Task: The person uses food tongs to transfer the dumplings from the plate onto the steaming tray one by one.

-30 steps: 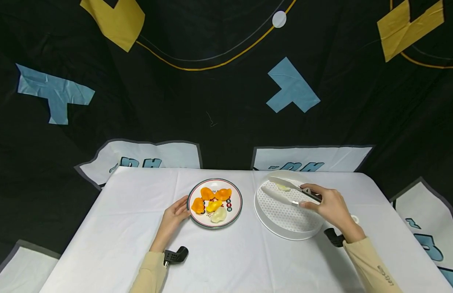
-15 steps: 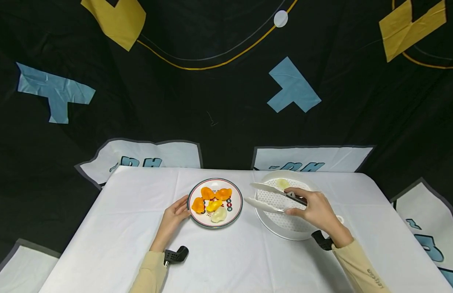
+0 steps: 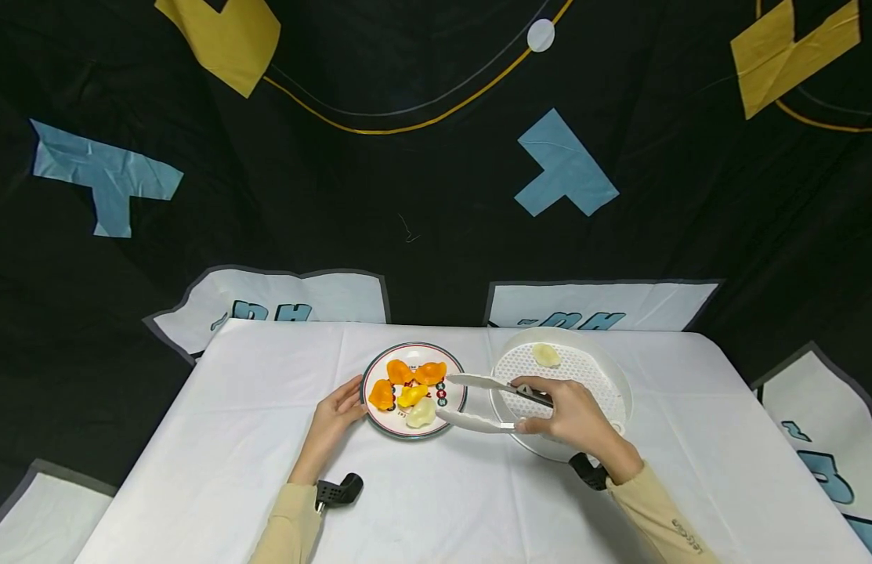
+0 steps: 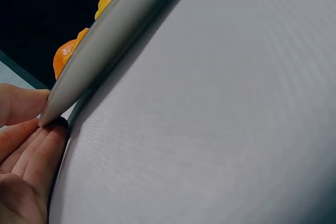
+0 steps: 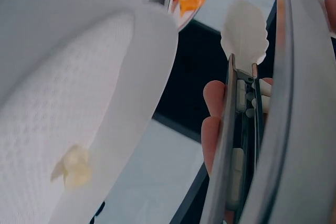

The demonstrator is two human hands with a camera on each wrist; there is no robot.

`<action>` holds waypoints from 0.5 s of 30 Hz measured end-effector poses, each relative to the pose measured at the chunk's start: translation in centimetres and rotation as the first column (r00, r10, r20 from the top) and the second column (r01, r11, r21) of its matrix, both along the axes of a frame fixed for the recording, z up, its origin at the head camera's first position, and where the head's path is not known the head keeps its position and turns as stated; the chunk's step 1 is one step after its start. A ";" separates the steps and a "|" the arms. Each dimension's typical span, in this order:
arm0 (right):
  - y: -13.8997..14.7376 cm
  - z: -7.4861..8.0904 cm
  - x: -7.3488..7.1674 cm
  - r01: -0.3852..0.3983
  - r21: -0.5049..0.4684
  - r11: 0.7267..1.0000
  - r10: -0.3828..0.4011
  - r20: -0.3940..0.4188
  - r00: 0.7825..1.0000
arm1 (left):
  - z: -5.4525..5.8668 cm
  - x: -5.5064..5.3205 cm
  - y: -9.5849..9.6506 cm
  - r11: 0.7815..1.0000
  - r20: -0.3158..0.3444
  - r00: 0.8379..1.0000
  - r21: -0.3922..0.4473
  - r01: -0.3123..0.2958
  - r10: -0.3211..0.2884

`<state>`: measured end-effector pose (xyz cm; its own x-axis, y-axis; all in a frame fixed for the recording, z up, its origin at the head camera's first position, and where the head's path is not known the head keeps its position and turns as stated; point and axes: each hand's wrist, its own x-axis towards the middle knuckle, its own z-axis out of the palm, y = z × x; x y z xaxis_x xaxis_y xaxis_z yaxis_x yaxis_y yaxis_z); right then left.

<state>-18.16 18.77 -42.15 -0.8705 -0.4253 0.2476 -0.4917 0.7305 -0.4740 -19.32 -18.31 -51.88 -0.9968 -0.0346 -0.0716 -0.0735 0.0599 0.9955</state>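
Across the white surface (image 3: 436,501), the right hand (image 3: 573,415), gripping spread tongs (image 3: 478,382), has swung left to the plate (image 3: 396,419) the left hand (image 3: 334,419) pinches, so the pale piece (image 3: 546,355) beyond, in the basket (image 3: 584,376), goes unclasped.

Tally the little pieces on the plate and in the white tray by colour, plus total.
Orange pieces: 3, on the plate
Yellow piece: 1, on the plate
Pale pieces: 2, one on the plate, one in the white tray
Total: 6

Plate (image 3: 389,424) left of strainer (image 3: 584,368) on table (image 3: 450,501); food pieces (image 3: 399,372) on plate, one piece (image 3: 546,355) in strainer.
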 end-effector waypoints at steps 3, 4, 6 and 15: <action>-0.8 -0.4 0.0 -0.016 0.013 1.000 0.016 0.005 1.000 | 0.0 0.0 0.0 1.000 -0.002 1.000 -0.006 -0.001 0.001; -1.1 -0.5 -0.1 -0.023 0.016 1.000 0.023 0.007 1.000 | -0.1 -0.1 0.0 1.000 -0.003 1.000 -0.008 -0.002 0.002; -1.6 -0.7 -0.1 -0.032 0.018 0.999 0.032 0.017 0.999 | -0.1 -0.1 0.0 1.000 -0.002 1.000 -0.008 -0.004 0.004; -3.1 -1.6 -0.6 -0.051 0.021 0.998 0.049 0.074 0.996 | -0.2 -0.1 -0.1 1.000 -0.005 1.000 0.003 -0.002 0.002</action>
